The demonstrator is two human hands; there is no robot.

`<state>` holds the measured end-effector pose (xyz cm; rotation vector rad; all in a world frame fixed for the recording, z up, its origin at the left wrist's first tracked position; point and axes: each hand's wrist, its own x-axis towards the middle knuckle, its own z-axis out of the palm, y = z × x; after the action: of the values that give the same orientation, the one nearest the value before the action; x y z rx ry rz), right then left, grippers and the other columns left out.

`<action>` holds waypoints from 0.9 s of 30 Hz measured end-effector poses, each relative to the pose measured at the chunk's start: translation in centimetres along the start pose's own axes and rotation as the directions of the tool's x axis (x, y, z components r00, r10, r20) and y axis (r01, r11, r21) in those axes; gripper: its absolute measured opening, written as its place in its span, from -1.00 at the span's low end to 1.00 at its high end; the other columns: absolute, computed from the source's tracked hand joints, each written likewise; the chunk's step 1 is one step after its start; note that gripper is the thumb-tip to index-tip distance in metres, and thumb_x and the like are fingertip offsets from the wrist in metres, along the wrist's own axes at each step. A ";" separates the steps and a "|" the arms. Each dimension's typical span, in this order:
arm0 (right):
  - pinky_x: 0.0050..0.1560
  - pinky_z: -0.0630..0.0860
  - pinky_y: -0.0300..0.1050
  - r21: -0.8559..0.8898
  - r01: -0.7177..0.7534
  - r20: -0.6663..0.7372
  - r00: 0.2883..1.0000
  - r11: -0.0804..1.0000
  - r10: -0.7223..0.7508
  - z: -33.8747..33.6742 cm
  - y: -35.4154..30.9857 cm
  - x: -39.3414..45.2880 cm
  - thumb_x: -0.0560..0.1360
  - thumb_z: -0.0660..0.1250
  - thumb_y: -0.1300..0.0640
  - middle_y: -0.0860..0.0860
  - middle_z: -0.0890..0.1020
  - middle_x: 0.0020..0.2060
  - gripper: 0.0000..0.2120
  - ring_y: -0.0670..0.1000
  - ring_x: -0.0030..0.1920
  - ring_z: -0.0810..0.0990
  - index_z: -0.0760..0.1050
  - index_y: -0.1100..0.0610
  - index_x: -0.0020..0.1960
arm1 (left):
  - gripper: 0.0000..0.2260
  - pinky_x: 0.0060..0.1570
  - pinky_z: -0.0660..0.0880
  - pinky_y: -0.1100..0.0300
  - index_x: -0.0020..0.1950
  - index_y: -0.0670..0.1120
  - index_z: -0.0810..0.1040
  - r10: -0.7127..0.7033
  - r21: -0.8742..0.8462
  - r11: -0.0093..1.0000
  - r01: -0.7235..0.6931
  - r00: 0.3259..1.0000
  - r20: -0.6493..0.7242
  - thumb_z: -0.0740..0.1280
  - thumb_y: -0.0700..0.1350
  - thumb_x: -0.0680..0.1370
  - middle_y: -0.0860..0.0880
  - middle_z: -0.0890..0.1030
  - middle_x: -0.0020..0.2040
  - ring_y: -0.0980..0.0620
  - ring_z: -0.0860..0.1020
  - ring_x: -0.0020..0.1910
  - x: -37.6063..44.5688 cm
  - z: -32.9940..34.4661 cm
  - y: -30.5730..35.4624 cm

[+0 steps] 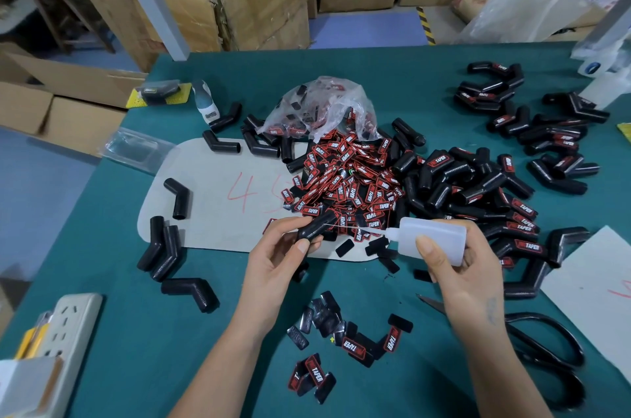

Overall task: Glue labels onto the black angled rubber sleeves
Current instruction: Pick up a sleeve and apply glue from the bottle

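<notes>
My left hand (285, 255) holds a black angled rubber sleeve (316, 226) above the teal table (205, 349). My right hand (457, 267) grips a translucent glue bottle (432, 241), its thin nozzle pointing left at the sleeve. A heap of red-and-black labels (345, 181) spills from a clear plastic bag (324, 110) in the middle. Bare sleeves (164, 252) lie at the left on and around a grey card (218, 199). Labelled sleeves (505, 199) are piled at the right. More loose labels (341, 346) lie near my wrists.
Black scissors (546, 346) lie at the right by a white sheet (594, 284). A power strip (68, 325) sits at the front left. Further back stand a small bottle (205, 101), a yellow pad (160, 94) and a white bottle (601, 86). Cardboard boxes (239, 0) stand beyond the table.
</notes>
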<state>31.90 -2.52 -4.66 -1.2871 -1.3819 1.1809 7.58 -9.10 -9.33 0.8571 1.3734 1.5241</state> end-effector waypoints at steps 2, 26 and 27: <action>-0.16 0.53 -0.26 0.000 0.001 0.007 1.000 1.000 -0.001 0.1 0.0 0.0 0.47 0.45 -0.13 -0.17 0.68 -0.10 -0.87 -0.21 -0.15 0.62 0.57 -0.24 0.01 | -0.74 0.34 0.55 0.09 0.32 -0.08 0.64 -0.001 -0.001 1.000 0.001 1.000 -0.003 0.36 -0.19 0.63 -0.30 0.59 0.27 -0.16 0.70 0.20 0.0 0.0 0.0; -0.21 0.50 -0.36 0.007 0.005 0.023 1.000 1.000 -0.005 0.2 -0.3 0.0 0.40 0.44 -0.29 -0.16 0.67 -0.14 -0.78 -0.21 -0.21 0.60 0.56 -0.26 -0.01 | -0.73 0.37 0.54 0.02 0.34 -0.16 0.60 -0.012 -0.013 1.000 0.012 1.000 0.007 0.36 -0.20 0.63 -0.34 0.58 0.30 -0.18 0.69 0.22 0.0 0.0 -0.1; -0.21 0.50 -0.35 0.008 0.001 0.032 0.999 1.000 -0.001 0.2 -0.3 0.0 0.40 0.44 -0.29 -0.16 0.67 -0.15 -0.77 -0.21 -0.22 0.59 0.57 -0.25 0.00 | -0.72 0.37 0.55 0.02 0.34 -0.17 0.60 -0.014 -0.012 1.000 0.014 1.000 0.008 0.36 -0.20 0.63 -0.33 0.58 0.30 -0.17 0.69 0.22 0.0 0.0 -0.1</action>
<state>31.63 -2.59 -4.45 -1.2668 -1.3999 1.2096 7.64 -9.08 -9.39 0.8437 1.3602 1.5154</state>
